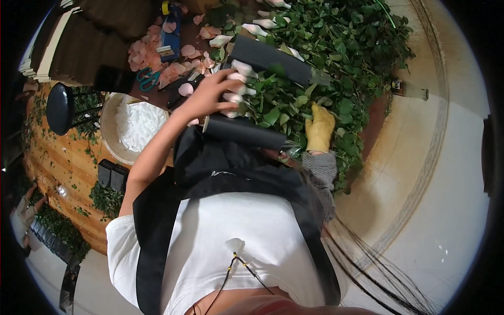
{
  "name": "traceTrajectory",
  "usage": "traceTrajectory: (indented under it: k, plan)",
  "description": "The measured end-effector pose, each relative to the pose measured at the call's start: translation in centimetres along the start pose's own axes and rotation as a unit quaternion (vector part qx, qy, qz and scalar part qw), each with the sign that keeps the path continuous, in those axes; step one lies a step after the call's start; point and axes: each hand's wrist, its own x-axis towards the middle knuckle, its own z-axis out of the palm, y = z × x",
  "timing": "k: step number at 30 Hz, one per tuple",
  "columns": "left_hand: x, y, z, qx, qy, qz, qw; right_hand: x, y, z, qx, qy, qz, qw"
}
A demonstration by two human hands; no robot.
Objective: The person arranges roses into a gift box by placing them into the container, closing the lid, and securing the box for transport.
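Observation:
My bare left hand (211, 94) reaches over several rose heads (231, 98) in white net sleeves, its fingers spread and touching them. The roses lie side by side, with green leafy stems running right. My right hand (319, 128), in a yellow glove, is closed around the rose stems (294, 113) among the leaves; the grip itself is partly hidden. Just beyond these roses lies a black ribbed sheet (270, 59). A smooth dark wrap or roll (244, 132) lies along the near side, close to my black apron (231, 170).
More sleeved roses (254, 30) and a leafy heap (362, 47) cover the far right. Pink petals (147, 50), teal scissors (149, 79) and a blue tool (170, 34) lie left. A basket (108, 131) of white sleeves and a black stool (59, 109) stand left, below stacked cardboard (68, 47).

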Motion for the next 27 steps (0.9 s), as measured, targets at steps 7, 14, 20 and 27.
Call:
traceTrajectory:
  k: [7, 14, 20, 27]
  plan:
    - [-2.8, 0.4, -3.1, -0.166, -0.061, -0.325, 0.929, 3.6, -12.0, -9.7, 0.277, -0.095, -0.278, 0.915]
    - [0.0, 1.5, -1.4, 0.057, -0.251, -0.183, 0.949, 5.3, -15.1, -1.4, 0.006, -0.222, -0.29, 0.931]
    - [-1.5, 0.4, 0.9, -0.007, -0.074, -0.195, 0.978, 5.2, -13.3, -1.7, 0.097, -0.168, -0.321, 0.927]
    - [-1.3, -0.3, 0.3, -0.146, -0.094, -0.068, 0.983, 5.5, -14.4, -2.5, 0.008, -0.264, -0.28, 0.923]
